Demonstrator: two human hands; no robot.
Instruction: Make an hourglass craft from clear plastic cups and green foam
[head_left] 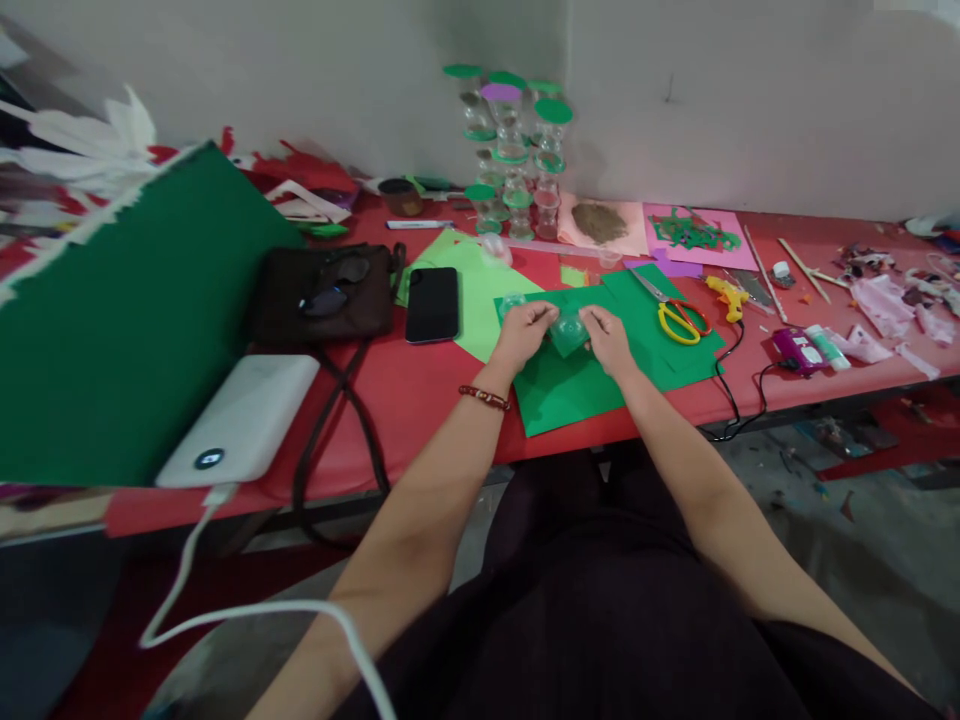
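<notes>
Between my two hands is a small clear plastic piece (571,330), held just above a dark green paper sheet (559,395). The fingers of my left hand (528,332) pinch its left side. On its right side, the fingers of my right hand (606,338) are pressed together on the edge. Another clear plastic piece (513,301) lies on the green paper, just beyond my left hand. To the right of my right hand, yellow-handled scissors (679,322) rest partly open on the green sheets.
Stacked clear plastic shapes with green discs (517,170) stand by the wall. A phone (433,305), a brown pouch (322,300) and a white power bank (244,420) lie leftward. A yellow glue gun (727,297) with a black cable and pink scraps (885,305) lie rightward.
</notes>
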